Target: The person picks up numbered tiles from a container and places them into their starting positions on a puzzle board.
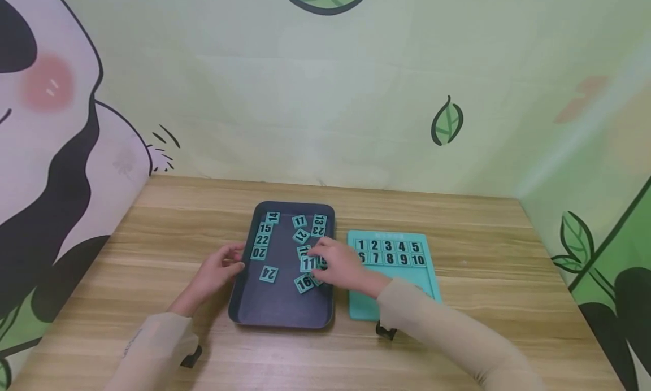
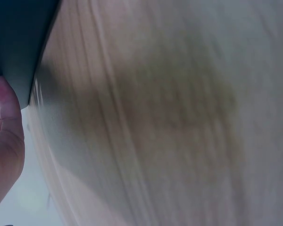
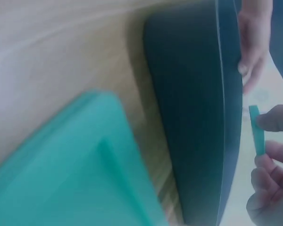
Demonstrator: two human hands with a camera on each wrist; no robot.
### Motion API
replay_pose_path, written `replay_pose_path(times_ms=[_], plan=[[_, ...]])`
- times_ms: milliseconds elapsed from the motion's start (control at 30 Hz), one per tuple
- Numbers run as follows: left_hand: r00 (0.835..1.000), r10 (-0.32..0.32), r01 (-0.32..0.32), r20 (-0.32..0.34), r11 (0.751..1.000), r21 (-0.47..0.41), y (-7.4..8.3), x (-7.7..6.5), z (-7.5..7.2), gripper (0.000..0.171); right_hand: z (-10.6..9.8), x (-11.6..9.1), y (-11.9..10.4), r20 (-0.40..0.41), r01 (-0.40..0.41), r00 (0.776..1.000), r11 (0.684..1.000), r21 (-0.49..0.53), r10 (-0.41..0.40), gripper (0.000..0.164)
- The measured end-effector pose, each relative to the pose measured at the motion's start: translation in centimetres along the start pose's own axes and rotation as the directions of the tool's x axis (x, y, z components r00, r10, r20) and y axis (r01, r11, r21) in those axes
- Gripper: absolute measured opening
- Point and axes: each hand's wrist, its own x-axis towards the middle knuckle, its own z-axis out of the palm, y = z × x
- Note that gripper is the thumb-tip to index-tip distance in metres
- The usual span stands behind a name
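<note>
In the head view, my right hand (image 1: pixel 342 262) pinches a teal number tile (image 1: pixel 308 264) marked 11 between thumb and fingertips, above the right side of the dark tray (image 1: pixel 285 316). The right wrist view shows that tile (image 3: pixel 257 129) edge-on, raised above the tray rim. At the tray's left edge my left hand (image 1: pixel 216 271) holds the side, and its thumb (image 2: pixel 8 106) lies against the outer wall in the left wrist view. Several loose number tiles lie in the tray, among them 24 (image 1: pixel 268 274), 16 (image 1: pixel 304 283) and 17 (image 1: pixel 299 221). Some are partly hidden by my right hand.
Right of the tray lies a teal number board (image 1: pixel 363 307), its upper two rows filled with tiles 1 to 10. My right forearm crosses over its lower part. Behind the wooden table (image 1: pixel 483 323) stands a wall covering printed with leaves and a panda.
</note>
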Motion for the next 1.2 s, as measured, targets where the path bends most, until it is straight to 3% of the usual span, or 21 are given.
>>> replay_pose_path(times_ms=[233,367,500,700,1000,1200], plan=[[1.000,0.016,-0.016,0.005,1.000,-0.008,0.1,0.0,-0.1,0.043,-1.8,-1.9,2.8,-0.023,-0.044,0.999,0.996,0.083,0.046,0.030],[1.000,0.018,-0.018,0.002,1.000,-0.005,0.2,0.0,-0.1,0.042,-2.3,-3.0,4.5,-0.024,-0.114,0.993,0.983,0.142,0.118,0.030],[1.000,0.016,-0.016,0.002,1.000,0.000,0.2,0.0,-0.1,0.043,-2.1,-4.2,6.2,-0.029,-0.178,0.982,0.969,0.172,0.186,0.031],[1.000,0.013,-0.013,0.005,1.000,0.008,0.0,0.0,-0.1,0.043,-0.7,-5.8,8.3,-0.034,-0.206,0.976,0.965,0.162,0.214,0.032],[1.000,0.011,-0.011,0.004,1.000,0.000,0.0,0.0,-0.1,0.043,0.6,-6.6,9.1,-0.025,-0.244,0.968,0.963,0.115,0.248,0.032],[1.000,0.008,-0.008,0.006,1.000,0.002,-0.1,0.1,-0.1,0.043,1.0,-6.6,8.7,-0.029,-0.227,0.973,0.972,0.065,0.230,0.032]])
